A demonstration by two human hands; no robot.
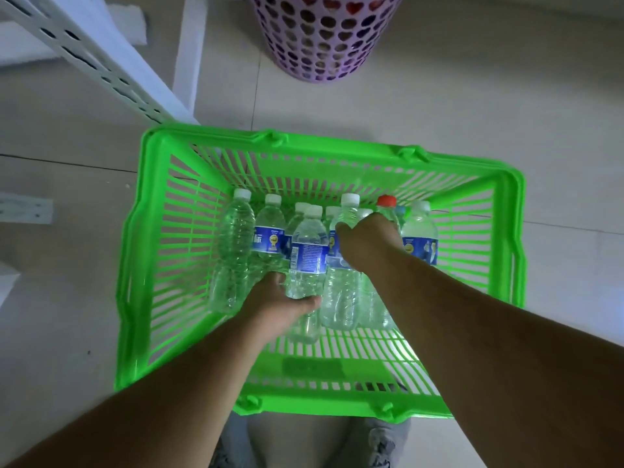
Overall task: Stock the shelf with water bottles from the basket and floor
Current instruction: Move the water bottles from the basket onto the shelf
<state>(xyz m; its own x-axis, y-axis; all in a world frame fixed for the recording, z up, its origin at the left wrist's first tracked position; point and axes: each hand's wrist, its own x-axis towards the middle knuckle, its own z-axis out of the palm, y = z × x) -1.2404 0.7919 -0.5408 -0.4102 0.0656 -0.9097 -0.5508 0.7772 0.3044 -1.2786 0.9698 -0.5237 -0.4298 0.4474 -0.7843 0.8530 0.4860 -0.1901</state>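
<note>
Head view shows the green basket [152,265] on the floor, beside the white shelf [101,62], holding about ten water bottles [236,244] unstocked, as left hand [280,305] and right hand [364,244] each grasp one with curled fingers.

One green basket [153,265] at frame centre holding roughly ten water bottles [309,251], one purple hamper [324,38] at top, two hands [280,305].

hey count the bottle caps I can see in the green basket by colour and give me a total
White caps: 7
Red cap: 1
Blue cap, partly hidden behind the right hand: 1
Total: 9 caps showing in the green basket; more may be hidden under the hands.
</note>
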